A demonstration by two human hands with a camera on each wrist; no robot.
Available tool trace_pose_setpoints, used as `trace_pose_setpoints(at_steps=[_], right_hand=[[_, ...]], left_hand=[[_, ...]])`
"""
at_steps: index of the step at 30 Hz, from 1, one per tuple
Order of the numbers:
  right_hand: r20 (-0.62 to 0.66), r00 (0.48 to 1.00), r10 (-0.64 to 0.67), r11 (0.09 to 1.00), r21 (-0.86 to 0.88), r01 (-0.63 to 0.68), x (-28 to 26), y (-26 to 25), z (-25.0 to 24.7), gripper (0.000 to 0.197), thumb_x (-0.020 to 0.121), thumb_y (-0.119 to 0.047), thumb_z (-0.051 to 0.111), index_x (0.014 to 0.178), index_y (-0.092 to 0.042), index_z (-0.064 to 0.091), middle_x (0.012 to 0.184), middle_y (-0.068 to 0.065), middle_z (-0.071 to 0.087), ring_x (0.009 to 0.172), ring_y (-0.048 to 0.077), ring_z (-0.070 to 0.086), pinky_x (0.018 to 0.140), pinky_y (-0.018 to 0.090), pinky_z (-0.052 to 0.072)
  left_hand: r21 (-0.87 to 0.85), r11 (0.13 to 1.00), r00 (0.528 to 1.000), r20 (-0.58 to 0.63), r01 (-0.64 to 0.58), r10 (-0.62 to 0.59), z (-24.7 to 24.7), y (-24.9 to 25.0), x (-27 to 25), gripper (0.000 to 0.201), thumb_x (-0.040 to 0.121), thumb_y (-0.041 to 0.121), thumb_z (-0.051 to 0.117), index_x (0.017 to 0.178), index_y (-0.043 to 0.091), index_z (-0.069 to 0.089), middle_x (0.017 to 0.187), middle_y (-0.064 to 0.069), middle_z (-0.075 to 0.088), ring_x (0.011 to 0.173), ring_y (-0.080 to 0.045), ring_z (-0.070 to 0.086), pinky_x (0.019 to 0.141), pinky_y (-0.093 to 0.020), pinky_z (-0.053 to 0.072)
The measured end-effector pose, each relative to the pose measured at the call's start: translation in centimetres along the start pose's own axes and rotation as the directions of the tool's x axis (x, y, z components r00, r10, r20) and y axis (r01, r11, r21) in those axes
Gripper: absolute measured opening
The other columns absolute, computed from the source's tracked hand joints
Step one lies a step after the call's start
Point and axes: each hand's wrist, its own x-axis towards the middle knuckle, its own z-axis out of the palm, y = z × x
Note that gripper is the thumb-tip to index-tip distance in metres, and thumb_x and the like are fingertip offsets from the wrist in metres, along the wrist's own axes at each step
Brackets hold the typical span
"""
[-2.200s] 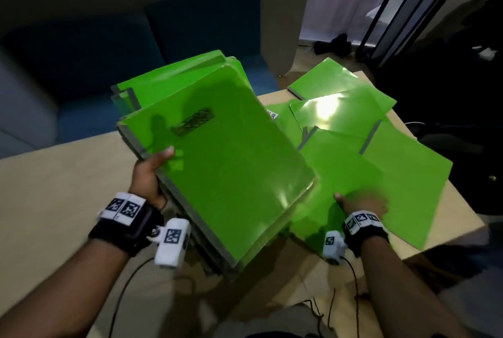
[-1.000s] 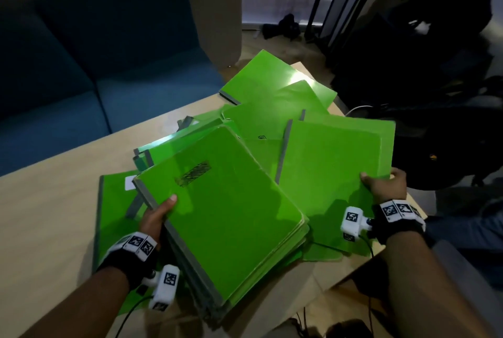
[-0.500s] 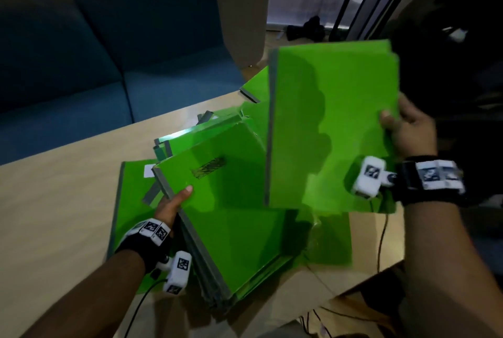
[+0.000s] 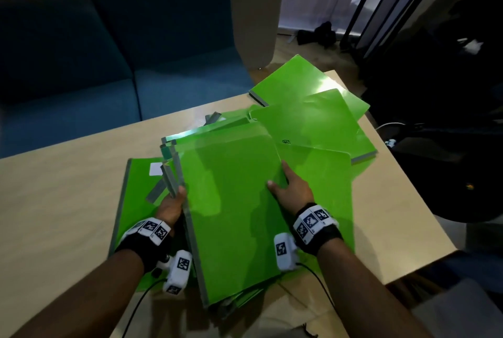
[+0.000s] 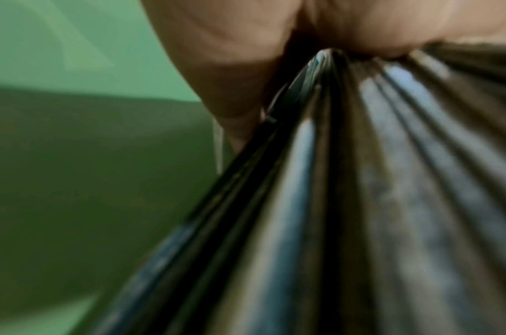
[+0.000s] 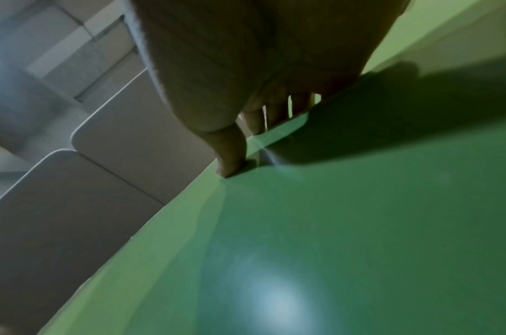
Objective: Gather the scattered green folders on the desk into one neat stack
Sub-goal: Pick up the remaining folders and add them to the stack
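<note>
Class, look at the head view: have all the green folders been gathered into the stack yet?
No: loose folders lie fanned across the desk beyond the stack held by the left hand.

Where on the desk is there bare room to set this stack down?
Bare desk lies left of the flat folder by the left hand, and a narrower strip along the right edge. The far right corner is crowded with loose folders.

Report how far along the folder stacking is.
Partly done. The left hand grips a thick stack by its spines; the right hand holds the top folder's edge, settling it. Left: a folder under the stack and several loose folders at the desk's far corner.
</note>
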Motion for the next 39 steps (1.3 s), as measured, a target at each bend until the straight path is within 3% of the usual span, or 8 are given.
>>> trace_pose_setpoints(at_steps=[4,12,15,18,22,27,31,39], right_hand=[[0.018,0.999,0.041,0.996,0.073,-0.042,-0.9,-0.2,0.2,0.076,0.090,-0.029,0.067,0.153,-0.027,0.025,0.156,0.006,0.034,0.142,0.031,0.036,0.112,0.043,0.036],[0.323,0.946,0.032,0.893,-0.434,0.119,-2.5,0.0,1.4,0.073,0.082,-0.046,0.073,0.134,-0.009,0.039,0.134,0.012,0.054,0.113,0.027,0.056,0.093,0.037,0.049],[0.201,0.953,-0.225,0.861,-0.418,0.291,-1.4,-1.9,1.8,0.087,0.083,-0.055,0.066,0.148,-0.015,0.026,0.151,0.010,0.032,0.136,0.028,0.038,0.111,0.042,0.036],[0.237,0.813,-0.532,0.673,-0.464,0.576,-0.1,-5.1,3.9,0.087,0.085,-0.062,0.056,0.154,-0.023,0.018,0.161,0.006,0.017,0.148,0.026,0.016,0.121,0.047,0.013],[0.459,0.730,-0.506,0.508,-0.526,0.683,0.6,-7.6,7.5,0.083,0.086,-0.068,0.049,0.152,-0.025,0.024,0.153,0.003,0.036,0.141,0.027,0.030,0.119,0.048,0.014],[0.478,0.680,-0.555,0.527,-0.430,0.733,0.2,-8.5,8.8,0.058,0.084,-0.057,0.063,0.131,-0.024,0.055,0.134,0.003,0.051,0.123,0.024,0.046,0.105,0.041,0.038],[0.529,0.706,-0.471,0.488,-0.512,0.708,0.6,-10.1,8.8,0.066,0.085,-0.068,0.050,0.125,-0.016,0.053,0.127,0.008,0.054,0.119,0.027,0.048,0.101,0.042,0.041],[0.621,0.669,-0.409,0.453,-0.498,0.739,-0.7,-10.4,11.0,0.078,0.086,-0.074,0.040,0.144,-0.022,0.039,0.147,0.004,0.043,0.134,0.028,0.040,0.108,0.049,0.037]], left_hand=[[-0.139,0.990,0.999,0.033,0.003,0.002,0.0,1.3,-2.1,0.076,0.057,0.045,0.082,0.122,0.011,0.060,0.118,-0.017,0.065,0.112,-0.037,0.059,0.102,-0.056,0.041],[-0.121,0.992,0.996,0.078,-0.026,0.036,-5.6,-1.4,-5.1,0.080,0.057,0.030,0.085,0.128,0.008,0.055,0.114,-0.019,0.065,0.108,-0.038,0.060,0.098,-0.056,0.044],[-0.093,0.995,0.994,0.108,-0.017,0.027,-6.7,-2.6,-5.5,0.095,0.036,0.039,0.092,0.119,0.008,0.058,0.102,-0.020,0.068,0.098,-0.039,0.063,0.093,-0.057,0.047],[-0.114,0.993,0.993,0.116,0.026,-0.012,-6.6,-2.3,-5.9,0.067,0.064,0.018,0.081,0.124,0.006,0.054,0.108,-0.019,0.065,0.108,-0.040,0.059,0.101,-0.056,0.041],[-0.119,0.991,0.991,0.126,0.064,-0.049,-6.3,-1.9,-6.0,0.061,0.077,0.007,0.074,0.131,0.001,0.048,0.100,-0.010,0.062,0.102,-0.031,0.057,0.093,-0.041,0.043],[-0.117,0.993,0.984,0.181,0.027,-0.006,-6.6,-1.9,-6.7,0.124,0.021,0.045,0.092,0.131,0.008,0.048,0.112,-0.008,0.064,0.102,-0.024,0.060,0.089,-0.035,0.046],[0.003,0.998,0.981,0.185,-0.063,0.061,-6.4,-1.6,-6.7,0.140,0.026,0.066,0.087,0.145,0.018,0.032,0.138,-0.008,0.053,0.122,-0.028,0.054,0.108,-0.049,0.038],[-0.026,0.998,0.985,0.165,-0.051,0.055,-6.0,-2.5,-6.9,0.151,0.013,0.063,0.088,0.142,0.016,0.024,0.130,-0.011,0.053,0.107,-0.026,0.060,0.075,-0.030,0.056]])
